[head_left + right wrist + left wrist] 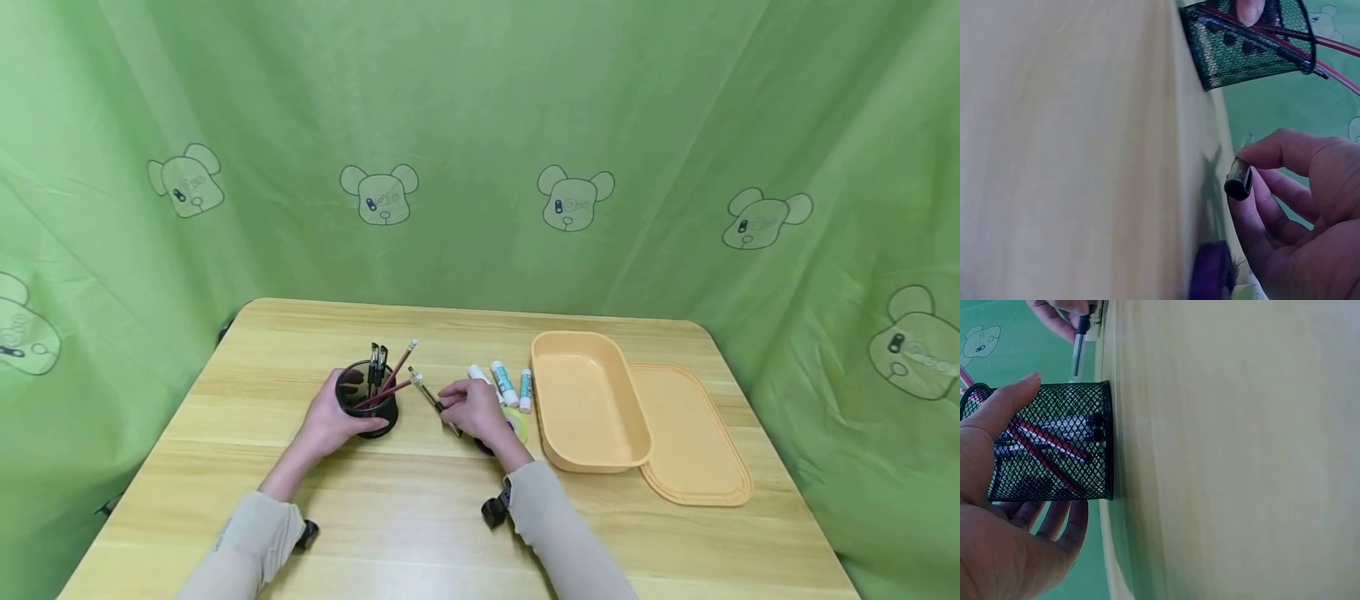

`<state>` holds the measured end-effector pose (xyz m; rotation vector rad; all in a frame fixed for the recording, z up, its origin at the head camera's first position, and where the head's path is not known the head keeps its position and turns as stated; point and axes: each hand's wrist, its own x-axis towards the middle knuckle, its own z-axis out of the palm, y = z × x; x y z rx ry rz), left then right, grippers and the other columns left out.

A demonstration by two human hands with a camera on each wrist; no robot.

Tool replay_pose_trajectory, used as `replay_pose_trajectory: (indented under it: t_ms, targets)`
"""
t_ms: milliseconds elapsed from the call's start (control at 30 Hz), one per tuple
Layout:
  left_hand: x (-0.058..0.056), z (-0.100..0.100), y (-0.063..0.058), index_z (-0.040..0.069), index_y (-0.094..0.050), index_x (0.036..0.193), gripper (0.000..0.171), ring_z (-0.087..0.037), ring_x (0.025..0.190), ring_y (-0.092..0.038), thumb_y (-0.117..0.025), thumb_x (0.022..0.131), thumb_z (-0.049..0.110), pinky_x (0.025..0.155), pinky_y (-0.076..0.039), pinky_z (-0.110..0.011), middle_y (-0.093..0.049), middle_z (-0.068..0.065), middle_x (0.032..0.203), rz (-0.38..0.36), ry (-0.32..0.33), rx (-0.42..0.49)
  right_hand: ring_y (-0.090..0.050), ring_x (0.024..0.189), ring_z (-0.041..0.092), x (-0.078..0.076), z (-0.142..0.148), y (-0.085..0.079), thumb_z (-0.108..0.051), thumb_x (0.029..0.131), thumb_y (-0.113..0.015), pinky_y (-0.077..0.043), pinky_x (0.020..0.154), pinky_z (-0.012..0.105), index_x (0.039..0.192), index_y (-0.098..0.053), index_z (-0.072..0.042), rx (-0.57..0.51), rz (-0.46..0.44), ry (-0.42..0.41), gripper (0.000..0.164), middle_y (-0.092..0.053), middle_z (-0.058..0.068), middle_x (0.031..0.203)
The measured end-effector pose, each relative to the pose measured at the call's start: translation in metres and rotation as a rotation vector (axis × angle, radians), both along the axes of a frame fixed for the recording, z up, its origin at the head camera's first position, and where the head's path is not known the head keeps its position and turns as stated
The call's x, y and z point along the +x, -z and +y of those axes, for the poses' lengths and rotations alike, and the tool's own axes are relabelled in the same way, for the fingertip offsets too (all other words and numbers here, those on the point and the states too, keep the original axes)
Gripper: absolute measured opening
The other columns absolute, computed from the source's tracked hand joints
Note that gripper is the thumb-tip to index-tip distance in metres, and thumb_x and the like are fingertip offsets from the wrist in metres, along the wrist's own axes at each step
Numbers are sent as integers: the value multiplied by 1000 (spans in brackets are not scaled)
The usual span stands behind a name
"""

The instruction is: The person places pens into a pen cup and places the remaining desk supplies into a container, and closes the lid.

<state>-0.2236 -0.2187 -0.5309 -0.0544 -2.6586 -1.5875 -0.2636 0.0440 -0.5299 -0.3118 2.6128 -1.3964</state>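
Observation:
My left hand [330,417] grips a black mesh pen holder [1054,440] that stands upright on the table, thumb on one side and fingers round the other. Inside it are black-capped pens [378,367] and two red pencils [400,363] that lean out over the rim. To the right of the holder, my right hand [480,414] pinches a clear-barrelled pen with a dark end [430,395] between thumb and fingers. In the right wrist view, the pen's dark end [1239,182] points at the camera, just above the table.
Glue sticks [505,384] lie beyond my right hand. Partly under that wrist are a yellow-green tape roll [518,423] and a purple roll [1209,272]. An orange open box [588,408] stands to the right, its lid [697,442] flat beside it. A green curtain [480,267] hangs behind the table.

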Motion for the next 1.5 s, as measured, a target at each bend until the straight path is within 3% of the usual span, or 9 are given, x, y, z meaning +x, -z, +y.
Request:
replay_pose_trajectory:
  t_ms: [567,933,1167,1333,1500]
  targets:
    - [0,0,1,11,-42,134,100,-31,119,-50,-95,51,29,105,-39,-53,-55,-9,126,9,6,7,-66,92,23,3,7,-18,2,80,-72,-57,79,27,113,-69,-8,-329,-46,-21,35,-67,8,103]
    - [0,0,1,10,-42,134,99,-32,119,-50,-95,52,26,105,-38,-54,-55,-10,126,8,6,7,-64,93,24,2,9,-21,1,81,-72,-56,79,26,116,-67,-9,-418,-68,3,37,-64,11,106]
    - [1,0,1,12,-43,133,97,-32,119,-50,-95,52,26,105,-38,-53,-55,-10,126,10,9,9,-62,100,32,2,11,-20,2,82,-71,-55,82,27,127,-59,-6,-464,-91,-4,47,-61,19,117]
    - [0,0,1,12,-43,132,96,-32,119,-50,-95,52,24,105,-38,-53,-56,-10,125,14,8,9,-63,97,27,3,12,-21,4,82,-69,-56,81,29,127,-59,-11,-471,-103,15,49,-62,16,116]
    - [0,0,1,12,-43,132,96,-31,118,-51,-95,52,25,105,-38,-52,-56,-10,125,18,11,15,-61,100,31,12,14,-40,7,85,-64,-55,85,33,131,-55,-7,-471,-132,-20,49,-57,23,121]
